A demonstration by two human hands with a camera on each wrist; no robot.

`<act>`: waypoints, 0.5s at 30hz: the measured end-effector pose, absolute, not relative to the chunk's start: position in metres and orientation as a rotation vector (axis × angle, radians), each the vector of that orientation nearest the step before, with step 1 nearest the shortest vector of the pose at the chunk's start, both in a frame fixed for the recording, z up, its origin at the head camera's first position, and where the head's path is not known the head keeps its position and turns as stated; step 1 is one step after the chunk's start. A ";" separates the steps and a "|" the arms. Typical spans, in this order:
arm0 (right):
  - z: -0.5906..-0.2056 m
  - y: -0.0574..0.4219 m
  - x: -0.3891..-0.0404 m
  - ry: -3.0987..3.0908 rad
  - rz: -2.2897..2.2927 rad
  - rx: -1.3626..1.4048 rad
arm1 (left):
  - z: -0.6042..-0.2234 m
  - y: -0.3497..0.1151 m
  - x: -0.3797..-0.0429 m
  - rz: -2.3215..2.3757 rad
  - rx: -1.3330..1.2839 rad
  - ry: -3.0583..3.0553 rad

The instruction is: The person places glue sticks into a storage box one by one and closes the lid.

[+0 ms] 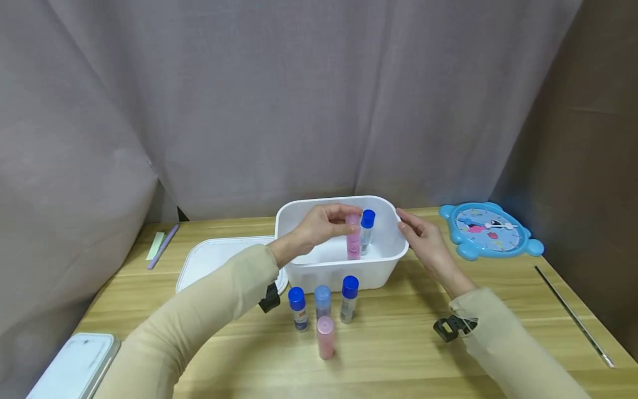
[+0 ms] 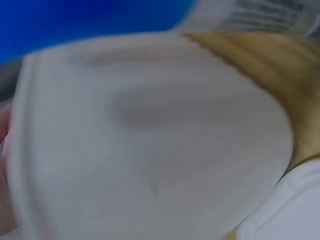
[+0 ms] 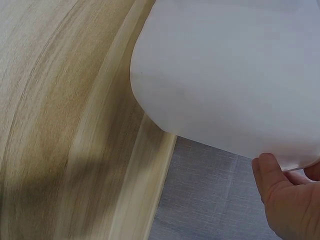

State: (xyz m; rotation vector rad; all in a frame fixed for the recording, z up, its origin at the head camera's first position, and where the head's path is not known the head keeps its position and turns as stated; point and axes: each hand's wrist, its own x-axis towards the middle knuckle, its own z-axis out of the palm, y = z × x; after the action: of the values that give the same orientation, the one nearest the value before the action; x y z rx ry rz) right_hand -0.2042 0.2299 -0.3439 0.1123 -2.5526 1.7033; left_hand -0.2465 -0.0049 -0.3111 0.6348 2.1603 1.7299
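My left hand point(image 1: 319, 226) reaches over the white plastic bin point(image 1: 344, 275) and grips an upright pink glue stick point(image 1: 353, 244) near its top. Beside that stick, inside the bin, stands a clear glue stick point(image 1: 366, 235) with a dark blue cap. At the bin's right end my right hand point(image 1: 427, 244) pinches the rim; the right wrist view shows its fingers point(image 3: 272, 172) at the edge. On the table in front of the bin are two dark-blue-capped glue sticks point(image 1: 298, 313), a light blue one point(image 1: 323, 299) and a pink one point(image 1: 325, 339).
A white lid point(image 1: 209, 257) lies left of the bin, its edge under my left forearm. The blue toy clock point(image 1: 490, 230) sits at the back right, with a thin metal rod point(image 1: 573, 316) nearer. Far left are a purple pen point(image 1: 163, 246) and a pale case point(image 1: 75, 366).
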 end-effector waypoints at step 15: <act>-0.346 0.229 -0.205 -2.569 1.698 0.087 | -0.337 0.021 -0.245 1.505 0.625 2.180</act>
State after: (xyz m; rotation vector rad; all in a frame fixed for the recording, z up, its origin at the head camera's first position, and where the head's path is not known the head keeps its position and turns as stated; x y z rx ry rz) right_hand -0.2053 0.2286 -0.3457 0.0872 -2.5688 1.6982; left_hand -0.2452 0.0213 -0.3373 0.6254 2.1799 1.5049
